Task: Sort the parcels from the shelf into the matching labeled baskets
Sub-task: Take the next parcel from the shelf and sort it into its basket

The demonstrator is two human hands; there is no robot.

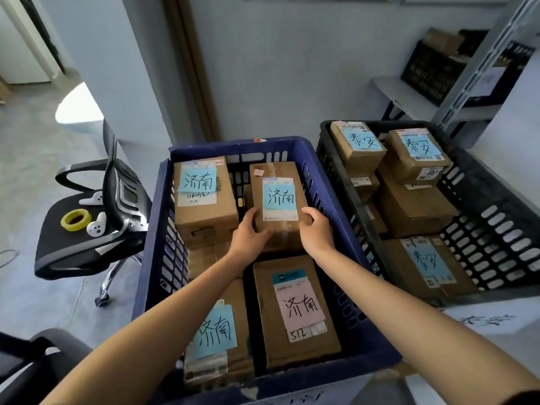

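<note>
left hand (pixel 248 235) and right hand (pixel 317 232) clamped on near corners of parcel (pixel 280 200), back right corner of blue basket (pixel 233 143). far end free: might tip, slip, bump next box (pixel 204 200).

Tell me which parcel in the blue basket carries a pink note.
The near-right parcel, marked 512. Its note is pink; every other note visible in the blue basket is blue.

Head camera looks down, close over the blue basket (pixel 233 146), edges seemingly warped.
</note>
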